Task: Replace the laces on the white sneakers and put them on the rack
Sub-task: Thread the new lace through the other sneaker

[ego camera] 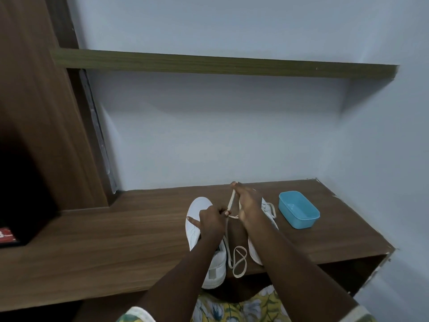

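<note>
A cream lace [230,202] is held over the white sneakers [198,206].
It is pinched by the left hand [212,220] and the right hand [247,205] above the table [116,228]; its slack loop [239,263] could be knotted if tugged quickly.

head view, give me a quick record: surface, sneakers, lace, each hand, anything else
surface: wooden counter against a pale wall
sneakers: left sneaker and right sneaker side by side, right one partly behind the arm
lace: beige lace stretched between both hands, slack looped between the shoes
left hand: pinches the lace
right hand: pinches the lace at its fingertips
other: blue tub right of the sneakers, apart
</note>
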`<control>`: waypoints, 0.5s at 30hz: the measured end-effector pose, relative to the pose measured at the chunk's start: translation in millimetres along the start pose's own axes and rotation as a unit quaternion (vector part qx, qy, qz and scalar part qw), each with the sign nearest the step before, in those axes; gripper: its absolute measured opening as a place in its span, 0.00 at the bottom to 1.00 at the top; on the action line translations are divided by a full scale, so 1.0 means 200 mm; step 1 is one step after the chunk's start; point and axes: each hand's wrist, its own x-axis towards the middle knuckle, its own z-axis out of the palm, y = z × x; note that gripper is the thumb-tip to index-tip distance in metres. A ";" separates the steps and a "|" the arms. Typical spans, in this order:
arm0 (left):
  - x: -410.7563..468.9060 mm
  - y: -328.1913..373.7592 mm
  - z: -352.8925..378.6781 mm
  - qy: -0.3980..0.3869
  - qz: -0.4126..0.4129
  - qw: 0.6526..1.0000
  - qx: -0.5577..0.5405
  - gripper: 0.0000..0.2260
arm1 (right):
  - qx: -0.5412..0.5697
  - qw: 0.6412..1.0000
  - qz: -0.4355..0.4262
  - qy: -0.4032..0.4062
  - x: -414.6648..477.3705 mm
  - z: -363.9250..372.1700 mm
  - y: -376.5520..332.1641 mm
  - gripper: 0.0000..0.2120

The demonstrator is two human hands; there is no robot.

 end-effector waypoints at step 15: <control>-0.10 0.13 -0.08 -0.122 0.101 0.971 0.178 0.11 | -0.036 0.998 -0.035 -0.043 -0.03 -0.04 -0.16 0.13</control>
